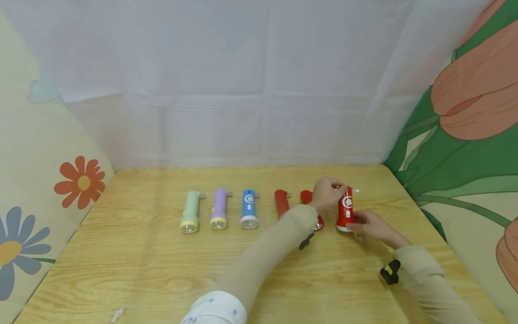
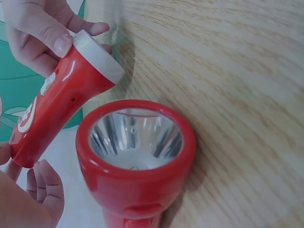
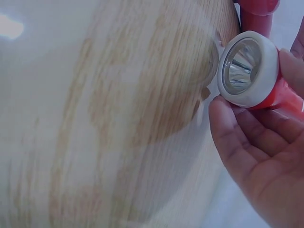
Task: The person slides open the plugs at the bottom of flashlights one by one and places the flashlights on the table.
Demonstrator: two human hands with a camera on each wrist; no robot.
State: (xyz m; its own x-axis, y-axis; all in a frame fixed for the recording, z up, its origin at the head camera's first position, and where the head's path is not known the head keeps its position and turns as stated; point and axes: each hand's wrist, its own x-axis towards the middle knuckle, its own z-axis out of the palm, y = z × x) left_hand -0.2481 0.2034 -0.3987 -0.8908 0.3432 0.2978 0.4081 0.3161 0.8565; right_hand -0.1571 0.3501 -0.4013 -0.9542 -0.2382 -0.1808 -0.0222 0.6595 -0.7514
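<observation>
Both hands hold a red flashlight (image 1: 346,208) with a white rim and a white emblem, at the right end of a row. My left hand (image 1: 327,194) pinches its tail end, near a small silver prong sticking out sideways. Around the lens end, the fingers and thumb of my right hand (image 1: 374,228) grip the white rim (image 3: 266,71). In the left wrist view the flashlight slants, lens end up. Next to it lies a second red flashlight (image 2: 137,185) with a red rim, partly hidden by my left arm in the head view.
Left along the wooden table (image 1: 133,265) lie a third red flashlight (image 1: 281,202), a blue one (image 1: 249,207), a purple one (image 1: 219,207) and a green one (image 1: 192,207), lenses toward me. A small whitish scrap (image 1: 117,315) is near the front edge. A white curtain (image 1: 226,90) hangs behind.
</observation>
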